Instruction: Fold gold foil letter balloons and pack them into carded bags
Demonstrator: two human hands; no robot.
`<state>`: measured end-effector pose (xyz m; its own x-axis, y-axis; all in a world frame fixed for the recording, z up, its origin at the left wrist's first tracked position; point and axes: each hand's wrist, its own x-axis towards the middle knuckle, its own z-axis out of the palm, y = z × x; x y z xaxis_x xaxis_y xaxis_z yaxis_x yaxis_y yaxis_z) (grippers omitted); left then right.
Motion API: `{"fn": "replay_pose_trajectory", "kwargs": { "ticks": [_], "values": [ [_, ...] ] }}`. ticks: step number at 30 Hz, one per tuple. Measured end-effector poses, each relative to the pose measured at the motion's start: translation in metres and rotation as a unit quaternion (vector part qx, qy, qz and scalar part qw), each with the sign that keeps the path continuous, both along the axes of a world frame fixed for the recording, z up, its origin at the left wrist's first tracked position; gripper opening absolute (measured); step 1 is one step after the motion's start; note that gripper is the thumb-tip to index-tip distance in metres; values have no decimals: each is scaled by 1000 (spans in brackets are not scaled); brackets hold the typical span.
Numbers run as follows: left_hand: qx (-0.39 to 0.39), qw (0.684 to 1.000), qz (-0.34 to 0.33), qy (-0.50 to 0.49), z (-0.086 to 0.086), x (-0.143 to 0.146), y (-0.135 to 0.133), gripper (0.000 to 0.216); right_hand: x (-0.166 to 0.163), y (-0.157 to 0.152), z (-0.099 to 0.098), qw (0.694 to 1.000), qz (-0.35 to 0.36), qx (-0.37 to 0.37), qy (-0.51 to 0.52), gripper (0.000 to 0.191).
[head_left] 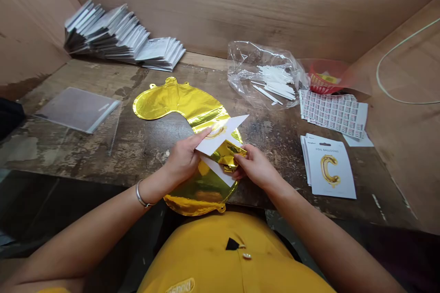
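Yellow shirt [233, 247] at near edge of worn table [147, 142]. Left hand [184, 158], bracelet [139, 193] at wrist, grips folded white card [223, 133], thumb on top, other fingers mostly hidden. Right hand [256, 165] pinches folded gold foil [229, 153] between card's two flaps. Both hands over gold balloon [199, 100] lying flat, its near end past table edge. Right: small pile of "FOIL BALLOONS" cards [331, 171]; label sheets [332, 112] just beyond. Left: clear plastic sleeve [75, 107]. Farther: clear bag [244, 64] with white sticks [277, 83], beside red basket [319, 84]. Back left, near wall [206, 13]: leaning row of packets [118, 32].
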<state>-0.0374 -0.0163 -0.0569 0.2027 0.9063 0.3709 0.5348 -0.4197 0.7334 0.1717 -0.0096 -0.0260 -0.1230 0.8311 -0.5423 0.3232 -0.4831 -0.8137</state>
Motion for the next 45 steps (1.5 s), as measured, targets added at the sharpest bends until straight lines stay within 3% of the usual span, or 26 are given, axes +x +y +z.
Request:
{"fn": "replay_pose_trajectory", "kwargs": {
  "ticks": [3, 6, 7, 10, 12, 13, 16, 18, 20, 22, 24, 26, 28, 30, 32, 33, 35, 36, 38, 40, 41, 43, 45],
  "values": [
    [9, 994, -47, 99, -7, 4, -4, 45, 3, -1, 1, 999, 26, 7, -22, 17],
    [-1, 969, -88, 230, -1, 6, -10, 49, 18, -6, 16, 976, 134, 96, -144, 18],
    [-8, 961, -100, 259, 4, 6, -11, 55, 25, -8, 23, 950, 161, 154, -218, 17],
    [-29, 941, -137, 308, 20, 6, -12, 86, 40, -16, 40, 833, 175, 355, -386, 24],
    [-34, 933, -143, 327, 26, 7, -9, 88, 40, -19, 38, 786, 185, 453, -378, 21],
    [-32, 932, -136, 334, 27, 8, -6, 77, 38, -19, 33, 775, 204, 480, -357, 18],
    [-20, 945, -63, 321, 27, 12, 8, 31, 26, -18, 8, 773, 259, 483, -319, 10],
    [-48, 960, 13, 275, 29, 13, 25, 24, 22, -17, -6, 782, 263, 473, -308, 6],
    [-142, 965, 66, 210, 34, 12, 44, 31, 22, -18, -12, 790, 253, 473, -297, 4],
    [-288, 948, 31, 129, 44, 11, 62, 30, 23, -19, -13, 798, 248, 470, -284, 4],
    [-426, 903, -48, 31, 53, 10, 73, 19, 26, -21, -13, 811, 228, 465, -272, 8],
    [-494, 862, -94, -66, 59, 10, 72, 17, 30, -21, -14, 833, 161, 455, -271, 33],
    [-487, 855, -99, -144, 63, 9, 60, 20, 37, -20, -15, 870, 61, 421, -249, 74],
    [-435, 871, -105, -203, 67, 9, 40, 26, 44, -17, -14, 925, -16, 353, -139, 98],
    [-382, 884, -106, -248, 71, 9, 18, 28, 50, -15, -9, 968, -3, 246, 42, 91],
    [-360, 888, -99, -267, 73, 10, 8, 29, 52, -14, -6, 973, 32, 191, 126, 81],
    [-321, 898, -77, -292, 75, 11, -9, 29, 51, -16, 5, 962, 104, 124, 220, 61],
    [-303, 904, -61, -296, 75, 12, -15, 28, 49, -17, 11, 959, 120, 129, 223, 52],
    [-259, 920, -9, -296, 71, 11, -24, 30, 44, -20, 23, 957, 132, 211, 151, 37],
    [-227, 920, 39, -317, 66, 10, -31, 46, 38, -20, 31, 924, 152, 349, 26, 29],
    [-232, 907, 44, -349, 64, 10, -34, 57, 35, -19, 33, 892, 167, 418, -33, 29],
    [-286, 851, 14, -441, 59, 12, -40, 77, 27, -15, 31, 820, 203, 524, -107, 33],
    [-354, 781, -1, -514, 55, 18, -45, 76, 18, -10, 25, 766, 253, 576, -128, 36]
  ]
}}
